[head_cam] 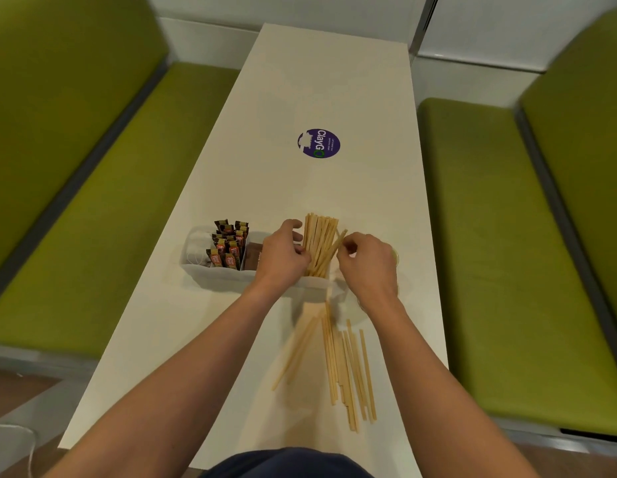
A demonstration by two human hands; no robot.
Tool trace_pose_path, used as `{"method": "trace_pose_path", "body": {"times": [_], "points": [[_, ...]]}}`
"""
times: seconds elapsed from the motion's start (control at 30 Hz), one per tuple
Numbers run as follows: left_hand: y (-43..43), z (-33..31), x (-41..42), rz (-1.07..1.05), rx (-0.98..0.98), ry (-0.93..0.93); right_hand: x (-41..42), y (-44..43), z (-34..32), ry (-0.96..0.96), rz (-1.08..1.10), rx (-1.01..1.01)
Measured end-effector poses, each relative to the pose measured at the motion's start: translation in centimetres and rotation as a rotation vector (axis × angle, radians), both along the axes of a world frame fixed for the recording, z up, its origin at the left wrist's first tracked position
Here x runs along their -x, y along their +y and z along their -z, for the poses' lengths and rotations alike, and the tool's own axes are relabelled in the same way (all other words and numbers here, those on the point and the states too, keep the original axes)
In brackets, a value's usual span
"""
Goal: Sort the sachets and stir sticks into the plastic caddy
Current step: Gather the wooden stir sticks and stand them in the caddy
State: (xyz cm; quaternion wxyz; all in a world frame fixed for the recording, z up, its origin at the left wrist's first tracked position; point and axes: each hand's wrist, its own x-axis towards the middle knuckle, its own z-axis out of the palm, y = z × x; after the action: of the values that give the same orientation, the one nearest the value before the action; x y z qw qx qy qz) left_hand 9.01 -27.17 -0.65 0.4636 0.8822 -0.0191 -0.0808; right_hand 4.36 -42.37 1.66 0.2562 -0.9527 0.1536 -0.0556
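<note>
A translucent plastic caddy [214,276] sits on the white table. Its left compartments hold white tea bags [198,244], brown and orange sachets [227,248] standing upright and a dark brown packet [253,258]. A bundle of wooden stir sticks [319,241] stands in the right compartment. My left hand [283,255] holds the bundle's left side with curled fingers. My right hand [367,262] pinches one leaning stick at the bundle's right side. Several loose stir sticks [346,363] lie on the table in front of the caddy, between my forearms.
A round purple sticker [319,143] marks the table's middle. Green padded benches [507,253] run along both long sides of the table. The table's near edge [127,453] lies close to my body.
</note>
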Motion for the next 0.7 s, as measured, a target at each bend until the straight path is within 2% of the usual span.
{"method": "trace_pose_path", "body": {"times": [0.1, 0.2, 0.27, 0.43, 0.53, 0.6, 0.7], "points": [[0.0, -0.3, 0.0, 0.027, 0.002, 0.041, 0.0, -0.2, -0.9, -0.081, 0.101, -0.191], [-0.1, -0.7, 0.1, 0.107, 0.021, 0.121, -0.5, 0.1, -1.1, -0.099, 0.146, -0.301], [-0.4, -0.9, 0.1, 0.151, -0.025, 0.100, -1.1, 0.4, -1.0, -0.117, 0.160, -0.395], [-0.8, -0.9, -0.2, 0.071, -0.081, 0.035, -0.9, 0.7, -2.2, -0.228, 0.186, -0.460], [-0.5, -0.8, -0.4, 0.075, -0.093, 0.073, -0.7, 0.0, -2.6, -0.345, 0.259, -0.595], [-0.1, -0.8, -0.3, 0.084, -0.076, 0.106, -0.6, 0.0, -2.5, -0.325, 0.263, -0.632], [0.3, -0.8, -0.1, 0.087, -0.029, 0.146, -0.6, 0.7, -1.3, -0.168, 0.201, -0.553]]}}
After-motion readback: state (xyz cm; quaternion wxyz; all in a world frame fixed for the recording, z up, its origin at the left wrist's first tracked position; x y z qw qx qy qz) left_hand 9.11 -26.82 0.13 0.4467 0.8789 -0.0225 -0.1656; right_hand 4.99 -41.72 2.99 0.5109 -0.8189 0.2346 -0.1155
